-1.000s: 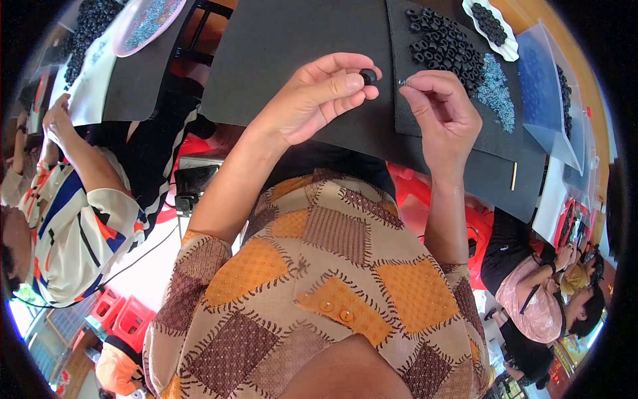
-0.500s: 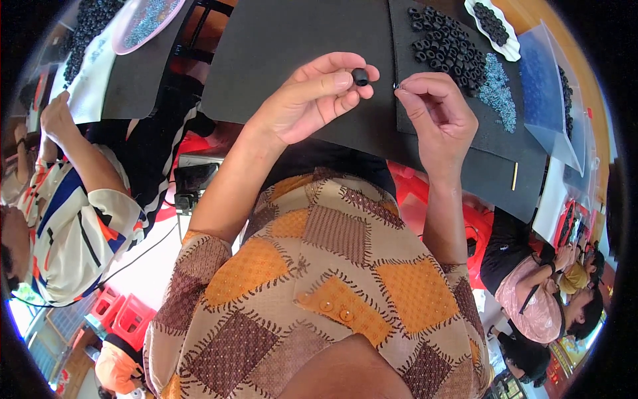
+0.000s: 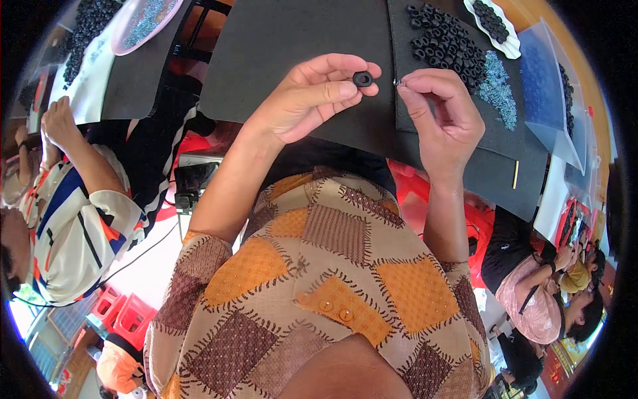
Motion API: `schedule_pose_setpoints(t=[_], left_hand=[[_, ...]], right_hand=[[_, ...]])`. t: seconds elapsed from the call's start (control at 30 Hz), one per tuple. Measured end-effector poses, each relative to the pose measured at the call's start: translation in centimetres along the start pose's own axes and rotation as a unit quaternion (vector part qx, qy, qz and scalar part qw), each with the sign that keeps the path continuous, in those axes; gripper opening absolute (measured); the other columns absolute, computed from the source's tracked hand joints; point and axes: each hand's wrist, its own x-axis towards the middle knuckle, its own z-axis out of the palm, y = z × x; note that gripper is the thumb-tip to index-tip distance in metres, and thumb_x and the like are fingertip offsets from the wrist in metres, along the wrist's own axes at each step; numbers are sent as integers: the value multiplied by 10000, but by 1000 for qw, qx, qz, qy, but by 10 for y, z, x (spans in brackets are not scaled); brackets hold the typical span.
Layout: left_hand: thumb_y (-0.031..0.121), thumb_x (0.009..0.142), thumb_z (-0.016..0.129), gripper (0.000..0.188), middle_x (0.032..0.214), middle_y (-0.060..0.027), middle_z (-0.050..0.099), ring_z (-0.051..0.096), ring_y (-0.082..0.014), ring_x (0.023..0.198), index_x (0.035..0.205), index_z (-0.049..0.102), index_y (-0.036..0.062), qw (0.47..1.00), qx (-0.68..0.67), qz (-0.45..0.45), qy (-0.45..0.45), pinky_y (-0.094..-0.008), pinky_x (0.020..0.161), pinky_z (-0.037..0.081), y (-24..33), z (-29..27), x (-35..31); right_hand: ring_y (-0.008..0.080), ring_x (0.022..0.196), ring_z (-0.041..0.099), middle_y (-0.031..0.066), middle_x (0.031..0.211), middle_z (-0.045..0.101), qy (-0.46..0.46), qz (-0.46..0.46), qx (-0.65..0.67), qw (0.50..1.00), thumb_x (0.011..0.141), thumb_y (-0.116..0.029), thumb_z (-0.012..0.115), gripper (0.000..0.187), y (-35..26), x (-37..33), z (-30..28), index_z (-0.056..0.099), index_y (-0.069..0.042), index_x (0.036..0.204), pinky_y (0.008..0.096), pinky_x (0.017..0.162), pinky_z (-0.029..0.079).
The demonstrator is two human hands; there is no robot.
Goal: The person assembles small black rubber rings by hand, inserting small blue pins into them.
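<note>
Above the black mat [image 3: 299,33], my left hand [image 3: 312,96] pinches a small black ring-shaped part [image 3: 363,79] between thumb and fingers; its round hole faces up toward me. A short way to the right, my right hand [image 3: 444,110] is closed in a pinch. A tiny shiny clear piece [image 3: 398,82] pokes out at its fingertips, apart from the black part. Beyond that hand lies a pile of black ring-shaped parts [image 3: 446,45], and beside it a heap of small pale-blue clear pieces [image 3: 497,90].
A white scalloped dish [image 3: 508,46] of black parts stands at the far right, near a clear plastic bin [image 3: 548,100]. A thin gold-coloured stick [image 3: 515,175] lies on the mat's right side. At left, another person's hand [image 3: 61,123] is beside a pink-rimmed tray [image 3: 123,48].
The black part has turned in my left fingers, so its hole now shows. My right hand has shifted very slightly to the right, still pinching the tiny clear piece.
</note>
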Motion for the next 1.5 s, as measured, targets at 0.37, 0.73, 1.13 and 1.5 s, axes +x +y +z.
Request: schedule_pose_setpoints(t=[0.37, 0.73, 1.13, 1.5], left_hand=[[46, 941, 642, 278, 1140, -140, 673, 700, -216, 1010, 1218, 618, 43, 996, -38, -2, 79, -243, 830, 609, -14, 2, -3], [21, 889, 705, 245, 1015, -105, 707, 711, -195, 912, 1126, 647, 20, 982, 142, 34, 119, -257, 774, 604, -14, 14, -4], [34, 873, 733, 242, 993, -109, 702, 675, -153, 910, 1100, 663, -8, 968, 177, 56, 167, -279, 800, 566, -21, 17, -14], [27, 920, 664, 265, 1122, -104, 674, 678, -181, 1028, 1183, 631, 33, 974, 148, 61, 160, -269, 879, 568, 1, 7, -15]], right_hand=[[132, 815, 656, 67, 895, 703, -22, -14, -31, 999, 786, 92, 732, 153, 0, 0, 0, 701, -10, 895, 248, 738, 518], [165, 715, 669, 77, 840, 696, -60, -47, -73, 994, 761, 71, 744, 149, -7, 6, 4, 704, -14, 878, 257, 634, 527], [222, 740, 677, 102, 861, 674, -44, -70, -111, 990, 832, 40, 690, 141, -5, -13, 24, 695, -11, 964, 297, 647, 545], [120, 761, 657, 54, 905, 714, 47, 22, -234, 971, 825, -33, 731, 164, 21, 15, -46, 745, -76, 983, 257, 706, 525]])
